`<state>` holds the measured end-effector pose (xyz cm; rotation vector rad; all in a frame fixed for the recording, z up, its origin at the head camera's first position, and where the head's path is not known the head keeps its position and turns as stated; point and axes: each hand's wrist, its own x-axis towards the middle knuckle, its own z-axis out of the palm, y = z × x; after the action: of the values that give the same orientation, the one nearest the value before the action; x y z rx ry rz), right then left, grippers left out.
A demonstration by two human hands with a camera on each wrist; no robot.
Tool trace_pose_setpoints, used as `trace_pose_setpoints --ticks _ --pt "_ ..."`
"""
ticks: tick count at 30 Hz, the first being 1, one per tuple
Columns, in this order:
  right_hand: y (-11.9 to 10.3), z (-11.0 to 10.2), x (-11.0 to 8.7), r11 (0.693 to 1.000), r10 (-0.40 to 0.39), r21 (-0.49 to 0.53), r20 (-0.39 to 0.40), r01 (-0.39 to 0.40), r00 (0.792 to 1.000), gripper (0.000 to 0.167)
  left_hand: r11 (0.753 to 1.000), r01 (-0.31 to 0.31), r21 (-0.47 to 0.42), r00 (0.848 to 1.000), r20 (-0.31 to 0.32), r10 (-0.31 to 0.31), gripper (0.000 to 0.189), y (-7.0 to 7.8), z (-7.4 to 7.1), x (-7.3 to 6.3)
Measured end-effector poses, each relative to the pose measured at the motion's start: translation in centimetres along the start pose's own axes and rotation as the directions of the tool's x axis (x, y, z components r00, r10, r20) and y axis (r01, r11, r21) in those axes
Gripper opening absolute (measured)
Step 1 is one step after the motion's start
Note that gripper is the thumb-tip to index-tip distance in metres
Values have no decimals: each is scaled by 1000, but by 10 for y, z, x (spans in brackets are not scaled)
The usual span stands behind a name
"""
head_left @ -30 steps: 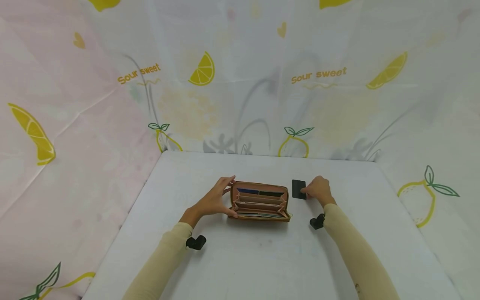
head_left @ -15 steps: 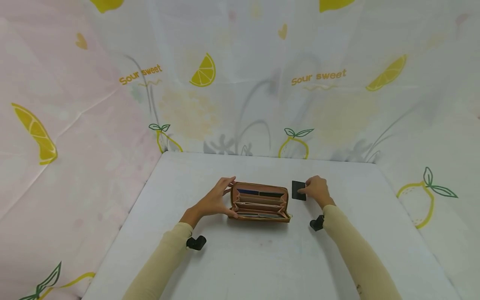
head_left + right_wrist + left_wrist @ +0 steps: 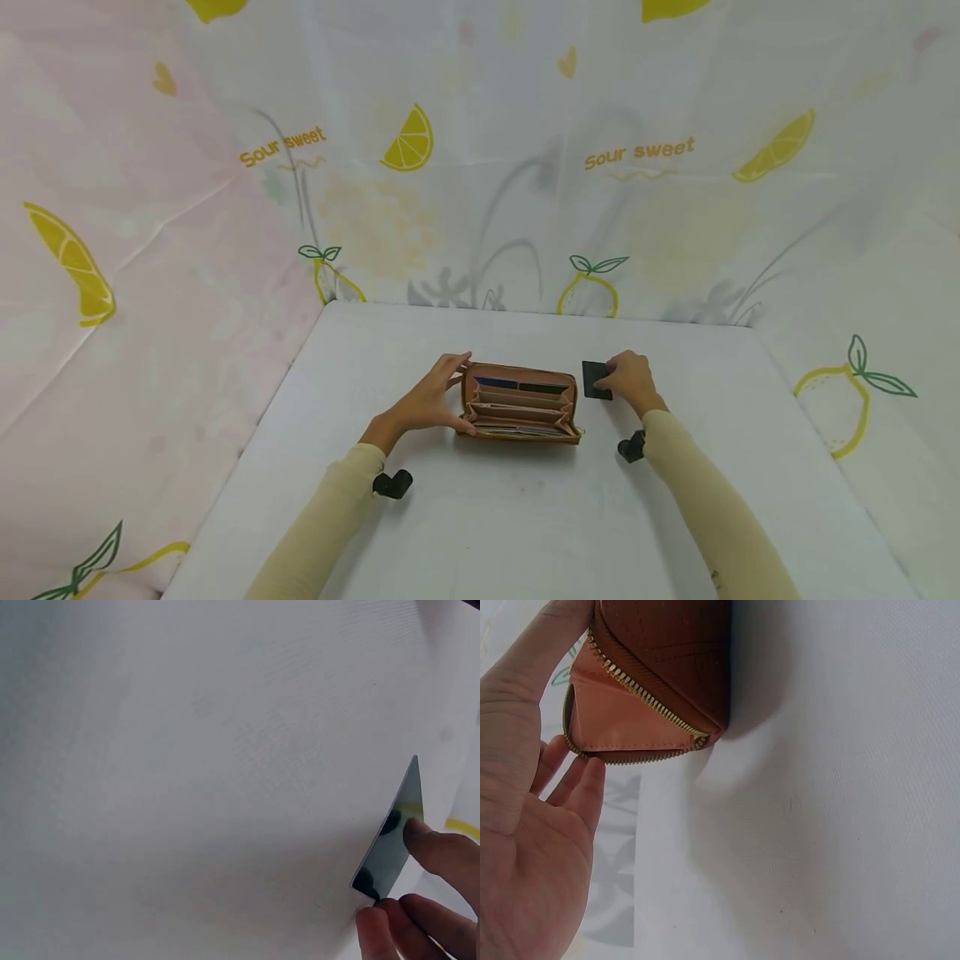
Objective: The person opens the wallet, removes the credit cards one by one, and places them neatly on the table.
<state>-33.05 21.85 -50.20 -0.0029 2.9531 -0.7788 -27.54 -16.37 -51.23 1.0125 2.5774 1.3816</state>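
A brown zip-around wallet (image 3: pixel 522 403) lies unzipped on the white table, its pink-tan compartments spread upward. Blue and black cards show in its far slots, and more thin edges line the near side. My left hand (image 3: pixel 426 402) grips the wallet's left end, thumb on the near edge and fingers at the far edge; in the left wrist view the brass zipper teeth (image 3: pixel 641 694) curve round that end. To the right of the wallet, my right hand (image 3: pixel 632 381) pinches a dark, glossy card (image 3: pixel 388 844), thumb on its face and fingertips at its edge.
The white table (image 3: pixel 495 525) stretches toward me below the wallet. A lemon-printed cloth (image 3: pixel 480 208) rises behind it and along both sides. A black wrist device (image 3: pixel 392 485) sits at the left cuff, another device (image 3: pixel 632 447) at the right.
My right hand has shifted very slightly left, and its thumb lies a little farther over the card. The left hand and the wallet have stayed in place.
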Motion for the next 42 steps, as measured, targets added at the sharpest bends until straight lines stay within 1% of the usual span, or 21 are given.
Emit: trace_pose_setpoints --ticks 3,5,7,8,10,12,13,16,18,19,22,24,25,27,31,32,35,36,38,39,42 --pt "-4 -5 0 999 -27 15 -28 28 999 46 1000 4 -5 1000 7 -4 126 0 0 0" --pt "-12 -10 -1 997 -65 32 -67 67 996 41 1000 10 -9 1000 11 -10 126 1 0 0" --pt "-23 -17 -3 989 -133 53 -121 140 984 34 1000 17 -15 1000 11 -17 126 2 -1 -1" --pt "-29 -20 -3 981 -173 60 -148 183 974 30 1000 21 -16 1000 9 -21 127 2 -1 -1" --pt "-44 -26 -7 956 -265 80 -189 284 945 23 999 30 -18 1000 8 -29 126 3 -1 -1" --pt "-59 -30 -13 913 -377 87 -199 399 905 17 999 32 -18 999 8 -32 127 3 -1 -2" --pt "-67 -31 -16 887 -433 85 -187 453 882 15 999 32 -17 999 9 -32 127 2 -1 -2" --pt "-86 -32 -28 812 -571 77 -104 579 814 9 999 26 -22 1000 8 -25 128 2 -1 -2" --pt "-95 -30 -34 777 -625 67 -31 626 780 7 999 24 -27 1000 6 -24 128 3 -2 -2" --pt "-98 -28 -37 768 -638 63 5 637 770 6 999 22 -29 1000 7 -21 127 3 -2 -1" --pt "-105 -23 -44 764 -644 21 86 644 761 7 999 30 -20 999 16 -30 126 3 -1 -1" --pt "-108 -19 -48 756 -647 -35 111 654 754 9 999 37 -10 999 22 -37 126 3 -1 -2" --pt "-109 -16 -49 753 -645 -68 120 654 755 9 999 37 -10 999 24 -37 126 9 -2 -2" --pt "-112 -12 -49 752 -632 -138 130 645 764 10 999 44 -6 999 28 -43 126 9 -2 -3" --pt "-115 -6 -48 753 -590 -232 176 616 788 14 999 40 -6 999 33 -40 126 8 -2 -2" --pt "-115 -4 -48 750 -581 -252 189 611 792 15 999 37 12 999 32 -37 126 2 -1 -2" --pt "-114 -1 -48 728 -577 -299 219 617 787 16 996 1 90 1000 23 -3 121 4 -1 -3" --pt "-114 -1 -49 720 -580 -308 224 621 783 16 992 -17 122 1000 24 14 120 5 -1 -2" --pt "-114 0 -48 717 -579 -309 237 625 780 14 983 -66 171 998 25 62 117 9 -2 0" --pt "-114 -1 -47 715 -582 -302 242 631 776 14 979 -87 186 996 33 82 116 11 -3 2" --pt "-116 -1 -43 712 -596 -272 253 647 762 13 973 -136 189 990 63 126 115 18 -6 10"
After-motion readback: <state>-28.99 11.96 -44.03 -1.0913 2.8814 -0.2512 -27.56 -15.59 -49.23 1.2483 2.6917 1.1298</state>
